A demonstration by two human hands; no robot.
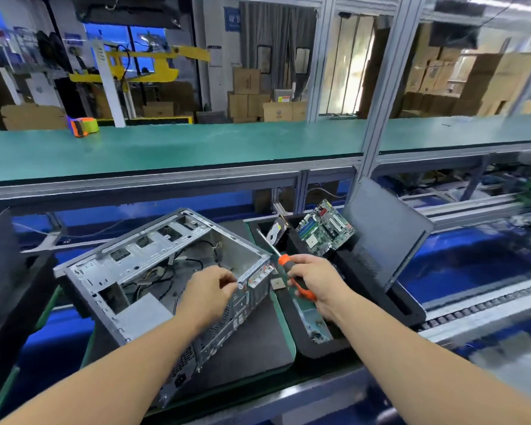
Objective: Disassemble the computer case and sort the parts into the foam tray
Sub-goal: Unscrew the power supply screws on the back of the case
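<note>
Left hand: my left hand is at the near right corner of the computer case, fingers curled and pinching at the rim; I cannot tell what they pinch.
Right hand: my right hand is wrapped tight round the orange handle of the screwdriver, its shaft pointing up and away.
Case: open, on its side on a dark mat, cables loose inside.
Foam tray: the foam tray sits just right of the case and holds a circuit board and a hard drive.
Side panel: the side panel leans upright at the tray's far side.
</note>
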